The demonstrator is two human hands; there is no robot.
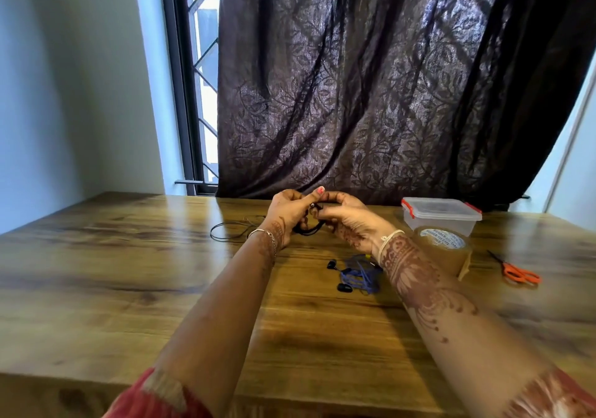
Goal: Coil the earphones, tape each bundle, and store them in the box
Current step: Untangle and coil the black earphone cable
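With the fingers of my left hand and right hand I pinch the black earphones above the table, the blue earphones lying nearer me and the plastic box off to their right.

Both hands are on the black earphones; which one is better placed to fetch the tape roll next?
Probably the right hand: the brown tape roll stands just beside its wrist, whereas the left hand would have to reach across the right one. The left could hold the black earphones meanwhile.
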